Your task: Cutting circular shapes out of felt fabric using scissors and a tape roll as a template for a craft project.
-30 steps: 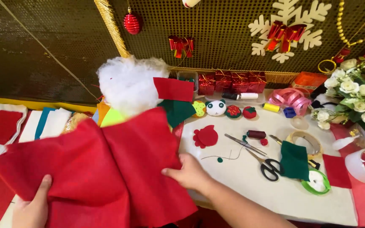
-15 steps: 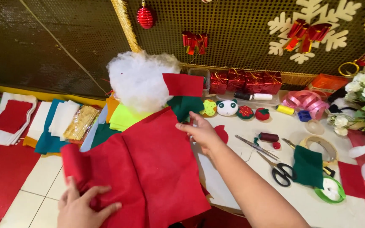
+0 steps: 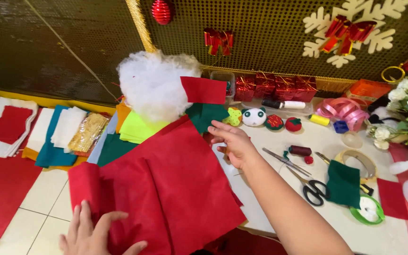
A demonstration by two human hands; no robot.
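- Our left hand [image 3: 95,233] lies flat and open, fingers spread, on the rolled lower-left edge of the red felt sheet [image 3: 166,189].
- Our right hand [image 3: 232,141] is open too, fingertips pressing the sheet's upper right edge.
- From the left hand the felt spreads toward 1 o'clock; its long axis runs from 7 to 1 o'clock, draping from the white table [image 3: 336,141] off its left edge.
- The right hand is nearer the sheet's top corner.
- At 12 o'clock a row of small red gift boxes [image 3: 275,87] lines the wall; an orange box [image 3: 369,89] sits at 2 o'clock.
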